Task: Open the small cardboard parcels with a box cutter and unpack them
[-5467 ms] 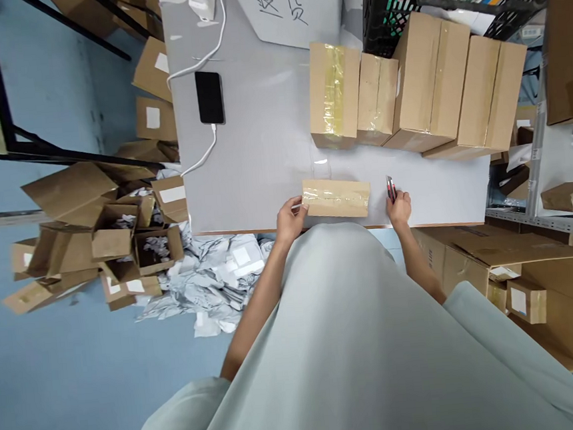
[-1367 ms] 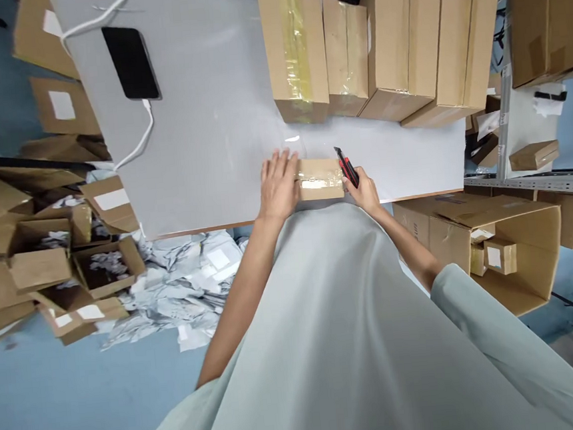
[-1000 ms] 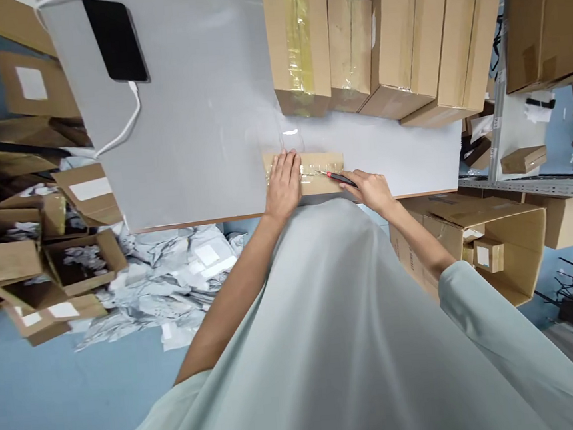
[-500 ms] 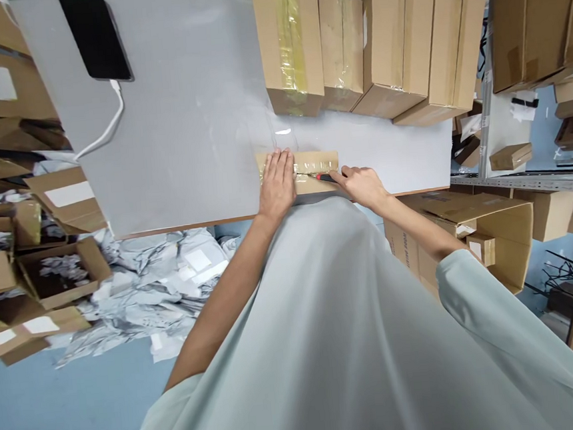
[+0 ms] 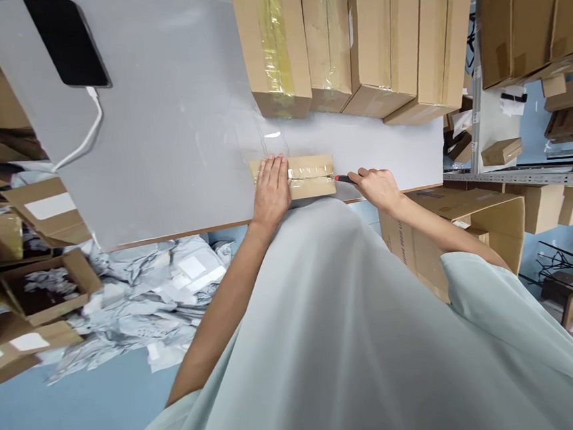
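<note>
Two hands are flanking the box along the desk's near edge: our left hand pressing flat, right hand gripping the knife.

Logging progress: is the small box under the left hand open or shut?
Shut: the small box lies flat, flaps down, glossy tape along its seam. Whether the tape is slit, cannot tell.

Small box: left end hidden under left hand. Knife: handle hidden in right hand, blade too small to tell. Phone: top cut off by edge.
</note>
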`<state>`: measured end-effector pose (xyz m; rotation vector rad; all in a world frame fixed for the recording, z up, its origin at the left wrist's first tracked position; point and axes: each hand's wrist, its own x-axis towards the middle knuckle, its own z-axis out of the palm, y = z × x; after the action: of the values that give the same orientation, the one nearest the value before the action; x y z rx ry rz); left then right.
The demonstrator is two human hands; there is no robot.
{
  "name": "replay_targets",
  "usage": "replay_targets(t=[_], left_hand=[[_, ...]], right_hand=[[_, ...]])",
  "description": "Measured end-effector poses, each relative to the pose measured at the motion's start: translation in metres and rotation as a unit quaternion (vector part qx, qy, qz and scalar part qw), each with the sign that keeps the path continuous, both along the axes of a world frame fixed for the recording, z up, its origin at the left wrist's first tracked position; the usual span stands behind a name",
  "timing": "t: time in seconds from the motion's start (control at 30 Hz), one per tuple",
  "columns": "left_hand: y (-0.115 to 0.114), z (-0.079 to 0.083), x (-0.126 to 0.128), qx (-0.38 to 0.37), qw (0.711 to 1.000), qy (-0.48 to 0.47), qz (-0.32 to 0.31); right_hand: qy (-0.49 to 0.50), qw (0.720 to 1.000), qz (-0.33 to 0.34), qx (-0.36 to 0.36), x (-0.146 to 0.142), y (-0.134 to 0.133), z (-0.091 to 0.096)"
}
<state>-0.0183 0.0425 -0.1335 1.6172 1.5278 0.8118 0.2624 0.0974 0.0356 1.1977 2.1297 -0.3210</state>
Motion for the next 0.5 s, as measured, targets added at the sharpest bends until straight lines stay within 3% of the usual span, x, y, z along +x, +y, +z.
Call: replay_targets(t=[0.2, 0.37, 0.5], left_hand=[[-0.001, 0.002, 0.002, -0.014, 1.000, 0.007, -0.016], [-0.002, 0.000, 0.000, -0.006, 1.000, 0.008, -0.017], [0.003, 0.011, 0.003, 0.003, 0.999, 0.046, -0.029]], right_hand=[[-0.004, 1.000, -0.010, 0.002, 0.008, 0.003, 0.006], [-0.071, 0.995, -0.070, 0.021, 0.054, 0.006, 0.015], [-0.036, 0.988, -0.134, 0.073, 0.084, -0.011, 0.014]])
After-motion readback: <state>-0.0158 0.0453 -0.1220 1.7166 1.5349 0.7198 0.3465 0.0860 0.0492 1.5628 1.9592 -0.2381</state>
